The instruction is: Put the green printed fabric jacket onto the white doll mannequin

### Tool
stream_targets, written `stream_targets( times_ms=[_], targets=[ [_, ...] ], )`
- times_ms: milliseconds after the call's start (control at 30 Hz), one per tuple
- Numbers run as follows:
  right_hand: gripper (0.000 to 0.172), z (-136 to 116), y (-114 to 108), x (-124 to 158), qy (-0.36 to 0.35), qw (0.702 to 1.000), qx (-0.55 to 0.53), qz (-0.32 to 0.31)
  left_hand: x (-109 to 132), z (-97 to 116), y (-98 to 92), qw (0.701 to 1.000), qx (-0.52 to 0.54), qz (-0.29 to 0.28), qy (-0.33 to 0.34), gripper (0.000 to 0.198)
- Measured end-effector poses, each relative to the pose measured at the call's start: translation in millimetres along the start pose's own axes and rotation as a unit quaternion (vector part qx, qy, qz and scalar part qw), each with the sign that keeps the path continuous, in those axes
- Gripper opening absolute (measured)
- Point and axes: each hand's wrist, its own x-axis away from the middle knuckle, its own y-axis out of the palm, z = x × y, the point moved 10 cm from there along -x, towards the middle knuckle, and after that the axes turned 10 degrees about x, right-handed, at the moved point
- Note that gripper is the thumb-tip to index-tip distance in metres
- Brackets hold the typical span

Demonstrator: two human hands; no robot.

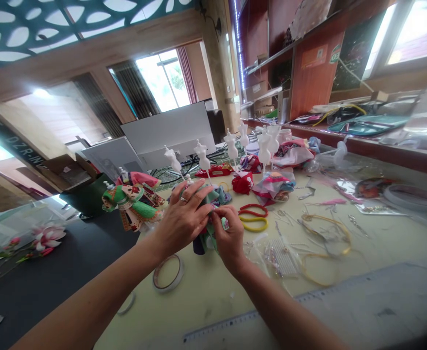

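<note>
A small green doll dress [209, 238] with printed trim is between my two hands, on a mini mannequin whose white neck knob shows above my fingers. My left hand [186, 216], with a ring on one finger, wraps over the dress from the left. On the other side my right hand [230, 236] pinches at the dress front, thumb and forefinger together; any small piece between them is too tiny to name. Close by on the right lie scissors with red and yellow handles [253, 221]. Two dressed mini mannequins in green and pink robes [131, 201] stand left of my hands.
Bare white mini mannequins [231, 146] stand at the back among bundled fabrics [275, 184]. A tape roll [168, 274] lies in front, and a clear ruler [221, 328] along the near edge. Beads in a bag [281, 257] and yellow cord [346, 236] are at right.
</note>
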Motion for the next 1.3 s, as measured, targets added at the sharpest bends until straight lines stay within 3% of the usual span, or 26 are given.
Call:
stream_targets(
  times_ms=[767, 1300],
  targets=[
    [0.011, 0, 0, 3, -0.006, 1.000, -0.007, -0.005, 0, -3, -5.7, 0.999, 0.000, 0.039, -0.014, 0.015],
    [0.010, 3, 1, 3, 0.017, 1.000, -0.019, -0.015, 0, -9, -5.6, 0.998, 0.039, 0.032, -0.033, 0.016]
  ],
)
